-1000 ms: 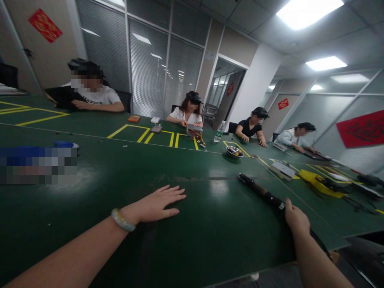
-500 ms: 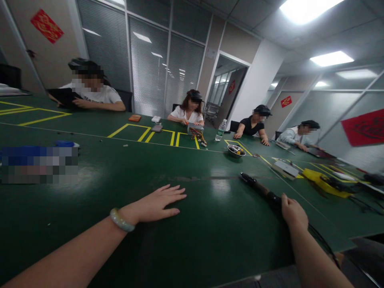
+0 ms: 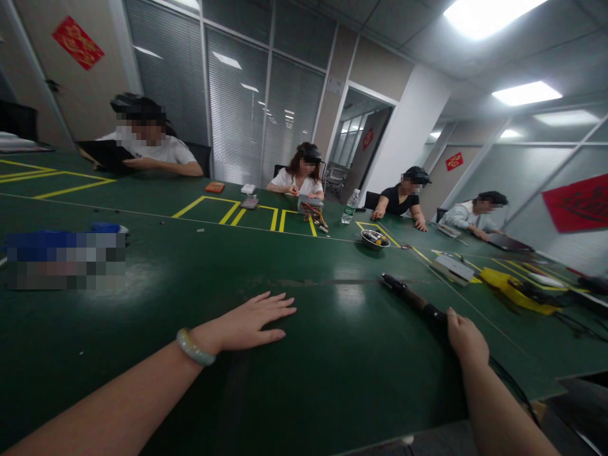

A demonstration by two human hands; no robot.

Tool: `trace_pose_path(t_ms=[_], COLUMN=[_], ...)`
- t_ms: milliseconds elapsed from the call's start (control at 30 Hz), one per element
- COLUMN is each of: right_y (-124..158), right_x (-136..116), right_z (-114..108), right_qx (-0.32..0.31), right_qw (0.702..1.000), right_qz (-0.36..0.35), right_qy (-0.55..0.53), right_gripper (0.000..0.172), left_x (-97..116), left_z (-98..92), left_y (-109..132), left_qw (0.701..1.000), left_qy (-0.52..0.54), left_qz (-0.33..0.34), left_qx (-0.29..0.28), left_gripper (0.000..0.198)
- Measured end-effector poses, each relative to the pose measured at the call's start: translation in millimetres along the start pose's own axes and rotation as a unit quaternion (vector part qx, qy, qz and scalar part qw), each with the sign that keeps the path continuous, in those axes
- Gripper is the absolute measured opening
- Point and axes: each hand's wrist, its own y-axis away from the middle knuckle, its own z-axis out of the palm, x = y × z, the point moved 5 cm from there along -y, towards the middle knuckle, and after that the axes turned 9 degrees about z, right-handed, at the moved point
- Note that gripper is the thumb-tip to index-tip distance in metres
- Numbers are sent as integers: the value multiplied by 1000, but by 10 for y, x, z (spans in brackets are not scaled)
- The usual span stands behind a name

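Observation:
My left hand point(image 3: 251, 323) lies flat on the green table point(image 3: 332, 354), fingers stretched out and holding nothing; a pale bangle circles that wrist. To the right, my right hand point(image 3: 466, 341) is closed over the near end of a long black tool point(image 3: 411, 297) that lies on the table and points away toward the far side. A dark cable trails from the tool past my right forearm toward the table edge.
A metal bowl point(image 3: 373, 239) and a water bottle point(image 3: 349, 207) stand further out. A yellow device point(image 3: 515, 290) with cables and a grey flat box point(image 3: 453, 266) lie at the right. Several people sit along the far side. Yellow tape lines mark the table.
My right hand has slid a little forward along the black tool. The left hand has stayed flat in the same spot.

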Motion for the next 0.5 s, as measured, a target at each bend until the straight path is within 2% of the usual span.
trace_pose_path(t_ms=[300,500], right_y=[-57,-79], right_x=[33,3], right_z=[12,38], right_qx=[-23,-32], right_qw=[1000,999], right_qz=[1,-25], right_qy=[-13,-11], right_gripper=[69,69], left_x=[2,23], left_z=[11,-4], left_y=[-5,-8], left_qw=[1000,1000], left_qy=[-4,0], left_qz=[-6,-16], left_qx=[-12,-15], left_gripper=[58,60])
